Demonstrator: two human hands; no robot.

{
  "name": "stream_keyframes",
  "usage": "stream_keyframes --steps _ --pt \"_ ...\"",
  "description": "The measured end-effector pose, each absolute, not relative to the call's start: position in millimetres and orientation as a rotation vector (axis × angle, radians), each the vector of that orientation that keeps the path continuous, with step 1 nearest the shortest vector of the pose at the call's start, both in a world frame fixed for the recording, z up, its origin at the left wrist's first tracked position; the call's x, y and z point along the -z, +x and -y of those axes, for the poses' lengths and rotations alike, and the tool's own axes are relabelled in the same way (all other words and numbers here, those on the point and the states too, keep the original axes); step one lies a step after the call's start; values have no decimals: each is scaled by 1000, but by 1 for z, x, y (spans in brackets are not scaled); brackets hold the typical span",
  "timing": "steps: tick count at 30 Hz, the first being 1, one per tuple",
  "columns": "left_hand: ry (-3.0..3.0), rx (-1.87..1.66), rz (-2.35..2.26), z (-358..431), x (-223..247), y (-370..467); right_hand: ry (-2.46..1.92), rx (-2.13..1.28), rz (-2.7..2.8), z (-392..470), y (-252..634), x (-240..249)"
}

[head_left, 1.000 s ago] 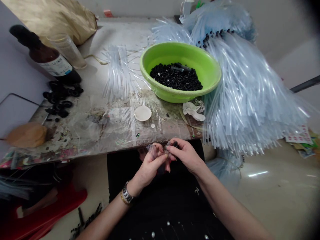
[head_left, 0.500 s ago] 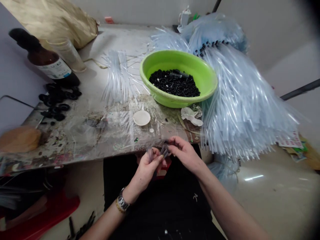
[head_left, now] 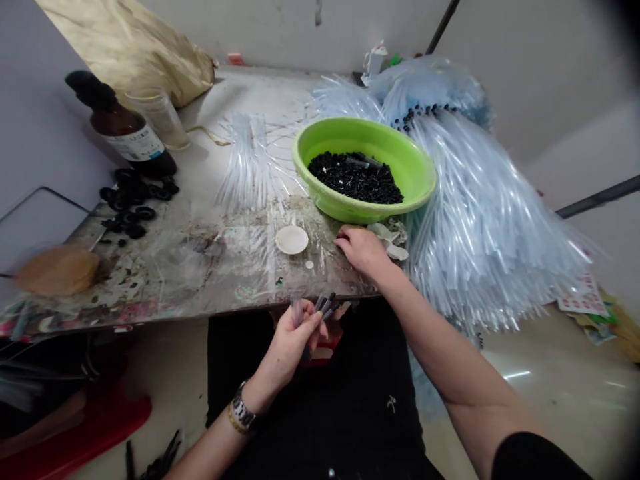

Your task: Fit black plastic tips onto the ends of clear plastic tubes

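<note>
My left hand is closed round a few short clear plastic tubes, held over my lap just off the table edge. Dark plugs show at the ends of some of them. On the tabletop, my right hand has its thumb and forefinger pinched together. What lies between those fingertips is hidden or too small to name. Just beyond that hand stands a green basin with many small black pieces in it. A shallow white dish sits to the hand's left.
Long clear tubes lie heaped along the right side. A smaller bunch of tubes rests behind the dish. At left are a brown bottle, a clear cup and black rings. Crumpled paper lies by the basin.
My right hand has left the tubes at my left hand and reached forward to the table, where a small black piece lay. My left hand keeps its hold. The view has shifted slightly.
</note>
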State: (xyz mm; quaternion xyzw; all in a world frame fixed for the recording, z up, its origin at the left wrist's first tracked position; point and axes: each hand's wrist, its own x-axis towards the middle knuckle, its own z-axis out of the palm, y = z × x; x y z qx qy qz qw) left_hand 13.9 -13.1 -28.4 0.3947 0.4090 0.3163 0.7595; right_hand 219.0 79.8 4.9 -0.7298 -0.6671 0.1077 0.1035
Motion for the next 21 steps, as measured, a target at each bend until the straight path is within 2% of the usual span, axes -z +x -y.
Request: stream_keyframes --steps 21 --pt "757 -774 -910 1 27 4 -2131 -449 1914 -81 230 -8"
